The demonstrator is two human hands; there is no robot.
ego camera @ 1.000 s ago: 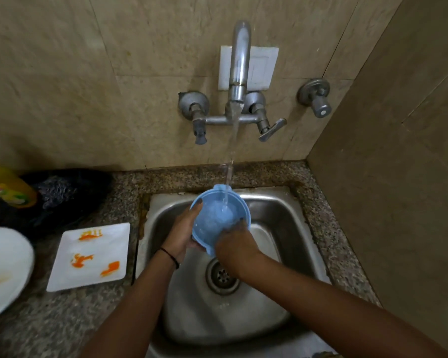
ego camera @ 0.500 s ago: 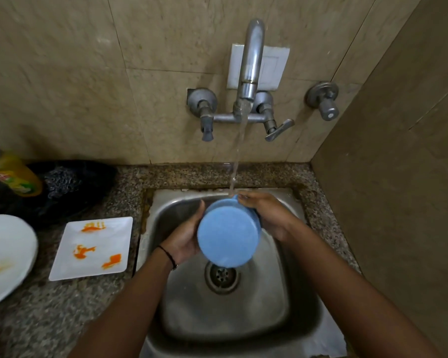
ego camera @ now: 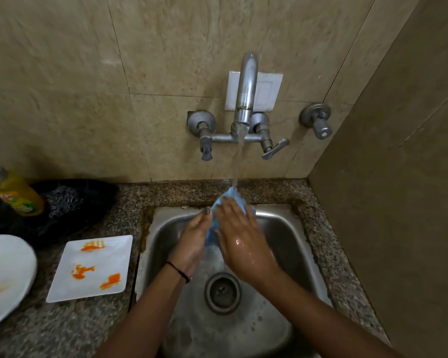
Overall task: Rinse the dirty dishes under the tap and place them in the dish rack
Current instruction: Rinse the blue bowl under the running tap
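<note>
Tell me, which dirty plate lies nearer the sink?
The square plate, right beside the sink; the round plate lies farther left, partly out of view.

One view, head-worn: looks forward and steeply down, close above the sink (ego camera: pixel 290 241); tap (ego camera: pixel 247 86) on the far wall (ego camera: pixel 166 60); counter (ego camera: pixel 75 332) at left; wide angle.

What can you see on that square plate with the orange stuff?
The square plate is white and glossy, with rounded corners and a shallow raised rim. Three orange smears dirty its face. It lies flat, a bit askew, on the speckled counter, just left of the sink. Only the counter touches it.
</note>
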